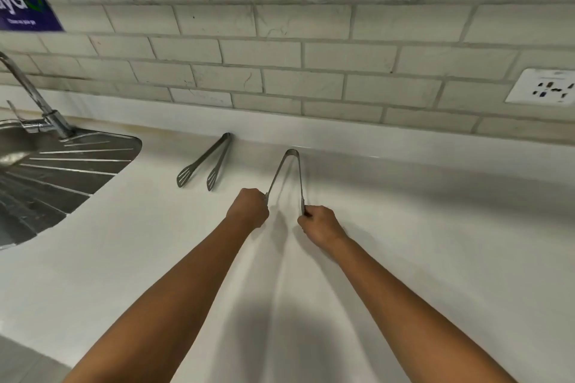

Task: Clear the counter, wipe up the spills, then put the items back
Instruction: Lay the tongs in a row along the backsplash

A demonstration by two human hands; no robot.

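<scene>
Two hands, left (249, 208) and right (320, 225), grip one tongs (291, 165) arm each | hinge points to wall, arms spread

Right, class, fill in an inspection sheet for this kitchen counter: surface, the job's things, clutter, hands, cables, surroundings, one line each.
Surface: white counter, no spill visible in this view.
Job's things: held tongs, bend pointing at the wall, arms spread apart; second tongs lying to their left, slotted tips toward the person.
Clutter: nothing seen.
Hands: left hand grips the left arm of the held tongs; right hand pinches the right arm; fingers mostly hidden.
Cables: nothing seen.
Surroundings: steel sink drainboard and tap at left; tiled wall; wall socket at right; blue sign at upper left.
</scene>
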